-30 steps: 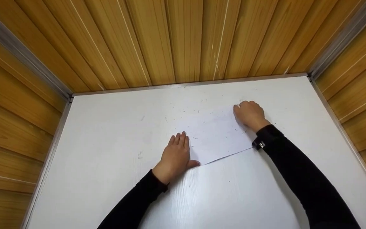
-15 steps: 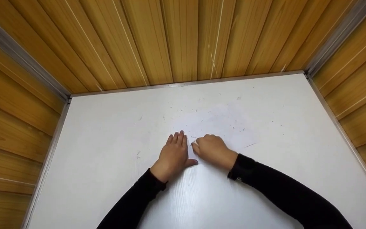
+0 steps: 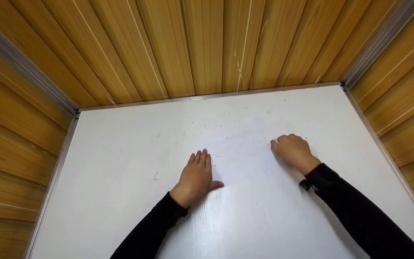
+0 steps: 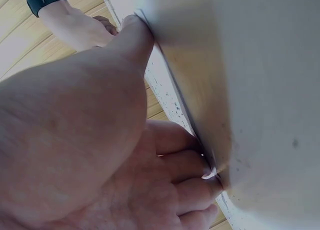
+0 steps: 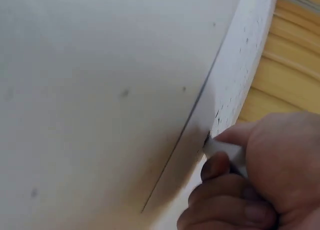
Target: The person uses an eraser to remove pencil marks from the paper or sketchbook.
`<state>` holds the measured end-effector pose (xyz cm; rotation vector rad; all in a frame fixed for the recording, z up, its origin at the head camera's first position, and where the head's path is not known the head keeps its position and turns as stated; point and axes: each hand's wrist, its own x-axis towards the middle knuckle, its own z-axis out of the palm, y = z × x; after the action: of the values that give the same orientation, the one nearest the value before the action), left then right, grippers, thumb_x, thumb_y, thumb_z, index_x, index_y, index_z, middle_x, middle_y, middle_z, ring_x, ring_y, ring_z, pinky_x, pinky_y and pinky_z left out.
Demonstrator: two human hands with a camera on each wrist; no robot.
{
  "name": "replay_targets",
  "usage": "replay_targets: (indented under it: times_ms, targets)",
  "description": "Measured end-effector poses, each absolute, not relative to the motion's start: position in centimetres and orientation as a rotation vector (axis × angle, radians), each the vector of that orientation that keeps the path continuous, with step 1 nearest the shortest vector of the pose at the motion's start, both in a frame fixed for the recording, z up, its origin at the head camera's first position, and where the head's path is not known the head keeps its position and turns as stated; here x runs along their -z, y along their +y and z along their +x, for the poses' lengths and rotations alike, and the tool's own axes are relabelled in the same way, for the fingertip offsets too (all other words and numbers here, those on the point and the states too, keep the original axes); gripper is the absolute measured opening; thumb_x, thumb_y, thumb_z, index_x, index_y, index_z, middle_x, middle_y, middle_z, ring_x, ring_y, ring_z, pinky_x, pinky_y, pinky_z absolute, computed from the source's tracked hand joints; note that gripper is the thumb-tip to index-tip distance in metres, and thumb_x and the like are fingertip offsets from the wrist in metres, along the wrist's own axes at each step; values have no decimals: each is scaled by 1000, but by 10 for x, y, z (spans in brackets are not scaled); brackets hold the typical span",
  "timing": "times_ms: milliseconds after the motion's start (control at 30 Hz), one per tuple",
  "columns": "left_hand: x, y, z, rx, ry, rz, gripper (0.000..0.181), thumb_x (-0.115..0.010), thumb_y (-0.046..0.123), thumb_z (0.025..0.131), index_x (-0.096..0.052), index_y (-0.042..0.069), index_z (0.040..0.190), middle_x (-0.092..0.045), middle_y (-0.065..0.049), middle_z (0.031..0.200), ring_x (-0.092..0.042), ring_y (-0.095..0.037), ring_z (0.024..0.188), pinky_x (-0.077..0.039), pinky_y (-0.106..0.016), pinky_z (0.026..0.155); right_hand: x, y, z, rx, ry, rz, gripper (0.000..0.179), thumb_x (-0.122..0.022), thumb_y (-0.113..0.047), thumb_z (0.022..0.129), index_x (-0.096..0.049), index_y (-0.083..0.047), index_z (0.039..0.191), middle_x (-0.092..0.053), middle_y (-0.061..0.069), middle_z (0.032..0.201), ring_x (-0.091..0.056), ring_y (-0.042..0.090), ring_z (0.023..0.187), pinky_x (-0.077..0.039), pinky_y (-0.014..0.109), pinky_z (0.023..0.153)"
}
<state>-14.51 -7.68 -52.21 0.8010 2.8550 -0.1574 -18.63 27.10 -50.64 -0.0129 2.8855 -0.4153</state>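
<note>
A sheet of white paper [image 3: 241, 154] lies on the white table, with dark eraser crumbs scattered over it. My left hand [image 3: 194, 178] rests flat at the paper's left side, fingers straight and together, thumb out along the near edge. In my right hand [image 3: 295, 153] a white eraser [image 5: 224, 150] is pinched between thumb and curled fingers. That hand is at the paper's right side, and the eraser's tip, dark at its end, meets the sheet in the right wrist view. Most of the eraser is hidden by the fingers.
More dark specks and grey smudges mark the white table [image 3: 113, 162] around the sheet. Wood-patterned panels [image 3: 207, 46] rise along the back and both sides, with a metal trim [image 3: 207, 96] at the table's far edge.
My right hand, with the eraser, moved from the sheet's upper right down-left to beside the left hand, then back to the right side. The left hand has stayed in place.
</note>
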Motion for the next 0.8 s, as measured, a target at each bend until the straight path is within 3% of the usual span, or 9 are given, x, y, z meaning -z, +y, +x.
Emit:
replay_targets:
  times_ms: [100,333,533,667,800]
  targets:
    - [523,-77,-144,145,2853,803,114,-63,81,96,-43,-8,165,-42,-25,175,-44,-37,164,-37,-48,135,505,263,-184,398,2892,-26,55,-42,-36,115,-76,6,104,-75,26,101,-70,43,97,-59,59,82]
    - [523,-81,-144,127,2849,782,115,-64,81,95,-44,-8,164,-43,-25,174,-44,-39,163,-36,-49,135,498,181,-168,476,2820,-171,52,-48,-41,116,-78,1,110,-79,22,108,-73,42,107,-59,60,97]
    - [529,-79,-143,22,2910,835,112,-69,78,94,-49,-11,160,-49,-28,169,-51,-42,158,-41,-51,133,509,104,-147,404,2763,-443,46,-54,-34,113,-76,-4,88,-79,21,97,-74,42,94,-62,60,89]
    - [529,-76,-143,25,2919,856,112,-68,78,95,-49,-12,159,-50,-29,168,-52,-42,158,-41,-51,132,517,104,-147,352,2792,-459,45,-55,-31,112,-72,-6,78,-77,19,90,-73,41,87,-62,60,81]
    - [526,-75,-143,108,2879,807,114,-63,81,96,-45,-9,164,-44,-26,173,-46,-39,162,-38,-49,134,517,147,-156,387,2819,-394,48,-52,-35,113,-77,0,94,-78,22,96,-73,43,92,-62,60,85]
